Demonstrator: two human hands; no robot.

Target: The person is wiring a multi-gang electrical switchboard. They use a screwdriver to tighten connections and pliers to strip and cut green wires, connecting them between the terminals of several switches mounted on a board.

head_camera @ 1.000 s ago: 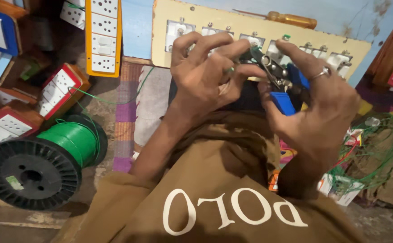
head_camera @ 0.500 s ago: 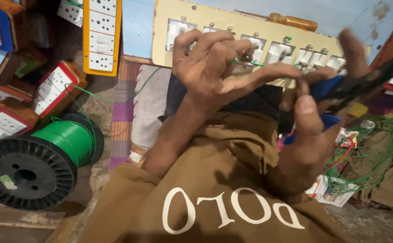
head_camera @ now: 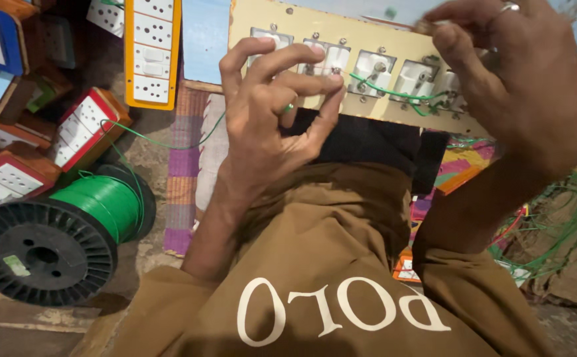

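Observation:
A cream switch panel (head_camera: 315,23) lies back side up across my lap, with white switch bodies in a row and a green wire (head_camera: 394,92) looped between their terminals. My left hand (head_camera: 268,132) hovers over the panel's lower edge, with thumb and fingers pinching the end of a green wire (head_camera: 289,107) that runs off to the left. My right hand (head_camera: 520,92), with a ring on one finger, is curled over the panel's right end. Its fingertips are blurred near the top edge, and what they grip is unclear.
A black spool of green wire (head_camera: 70,231) lies at the left. Several boxed socket boards in red, blue and orange frames (head_camera: 153,49) lie around it. Loose green wire offcuts (head_camera: 559,231) pile up at the right. A woven mat (head_camera: 186,178) covers the ground.
The blue-handled pliers that were in my right hand are out of sight. My right hand has risen to the panel's right end. My left hand has loosened from a clench into a pinch.

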